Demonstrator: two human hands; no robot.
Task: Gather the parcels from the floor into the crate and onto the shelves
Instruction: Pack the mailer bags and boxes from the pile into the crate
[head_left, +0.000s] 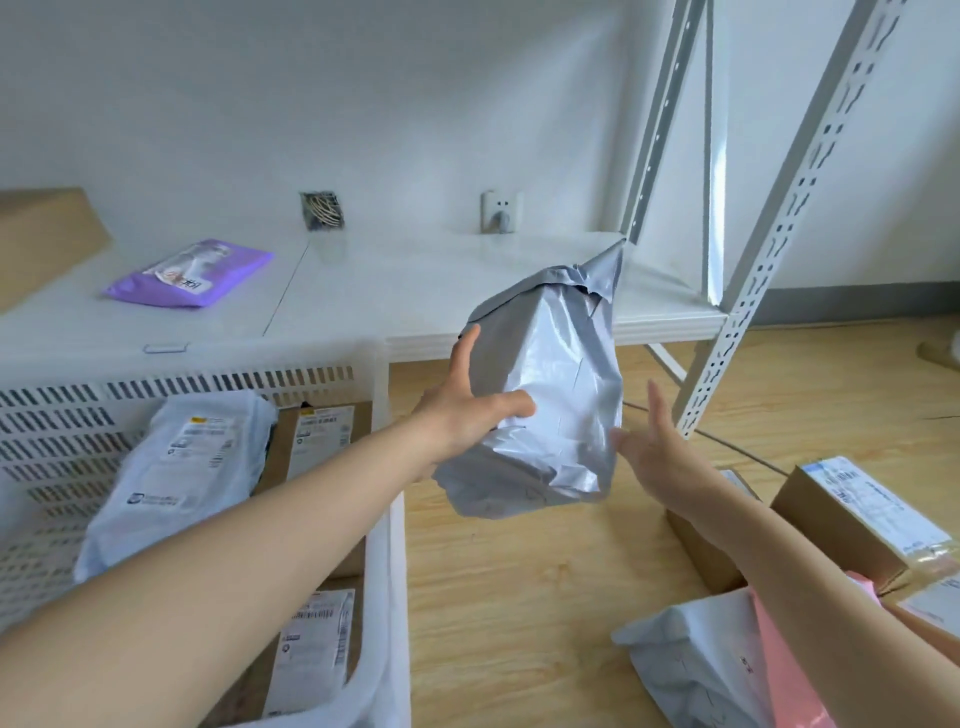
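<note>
A bulky grey plastic mailer (550, 395) hangs in the air in front of the low white shelf (415, 291). My left hand (467, 410) grips its left side, thumb across the front and fingers behind. My right hand (652, 452) is spread flat, fingers straight, touching or just off the bag's lower right edge. At the left stands the white slotted crate (387, 519), holding a white mailer (171, 478) and labelled cardboard boxes (317, 441). On the floor at the right lie a cardboard box (857, 519), a white mailer (691, 660) and a pink mailer (789, 670).
A purple packet (192, 273) lies on the shelf at the left, beside a brown carton (41, 234). White perforated rack uprights (769, 249) rise at the right. A wall socket (501, 210) and an open wiring box (322, 209) sit behind. The floor is wood.
</note>
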